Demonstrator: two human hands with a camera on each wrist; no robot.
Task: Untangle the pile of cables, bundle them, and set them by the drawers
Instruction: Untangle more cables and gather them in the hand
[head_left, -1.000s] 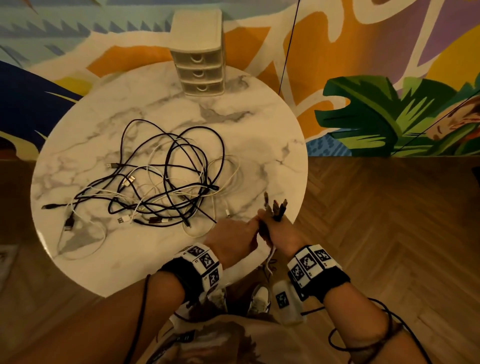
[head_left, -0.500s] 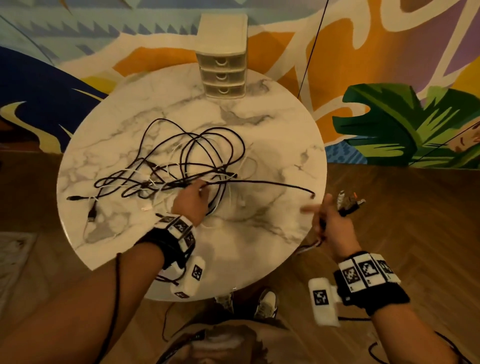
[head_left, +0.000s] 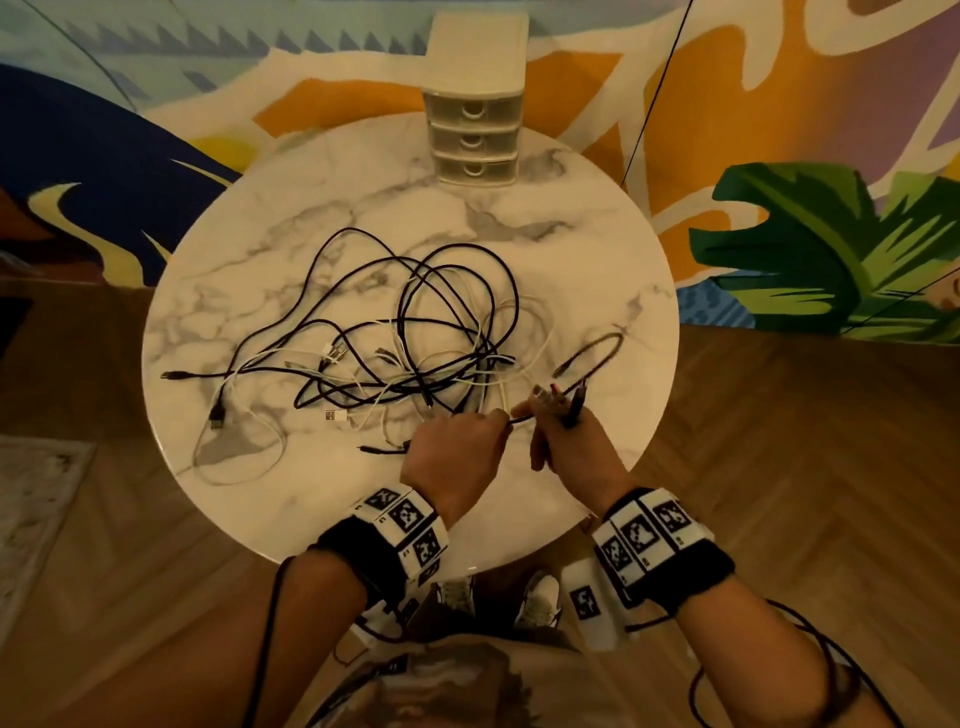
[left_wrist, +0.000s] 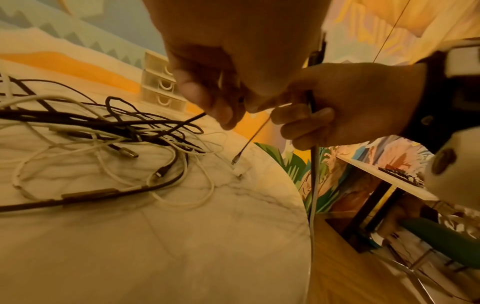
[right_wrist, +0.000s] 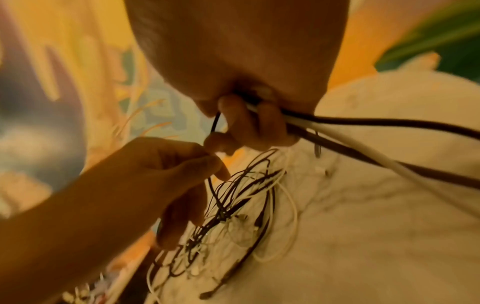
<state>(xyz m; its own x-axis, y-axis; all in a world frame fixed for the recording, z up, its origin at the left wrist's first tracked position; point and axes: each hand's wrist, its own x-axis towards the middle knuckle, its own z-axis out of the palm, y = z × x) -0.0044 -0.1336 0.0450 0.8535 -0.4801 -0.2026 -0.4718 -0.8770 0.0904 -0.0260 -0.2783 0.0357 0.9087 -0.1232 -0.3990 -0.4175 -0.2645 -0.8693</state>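
Observation:
A tangle of black and white cables (head_left: 410, 353) lies mid-table on the round marble table (head_left: 597, 249). The small three-drawer unit (head_left: 475, 137) stands at the table's far edge. My left hand (head_left: 498, 421) pinches a thin black cable (head_left: 597, 358) that loops out to the right over the marble. Close beside it, my right hand (head_left: 550, 421) grips a bunch of cable ends (head_left: 558, 401) sticking up from the fist. In the right wrist view the gripped cables (right_wrist: 363, 142) trail away from the fingers (right_wrist: 249, 123). The left wrist view shows the left fingers (left_wrist: 207, 98) pinching the cable (left_wrist: 194, 118).
Loose plugs and white loops (head_left: 228, 452) spread toward the table's left front. A painted wall rises behind the table, and wood floor (head_left: 805, 441) surrounds it. In the left wrist view a shelf (left_wrist: 384, 176) and a green chair (left_wrist: 441, 238) stand to the right.
My left hand left the pile and came back to the right hand, drawing a black cable with it. My right hand moved left, in over the table's front edge.

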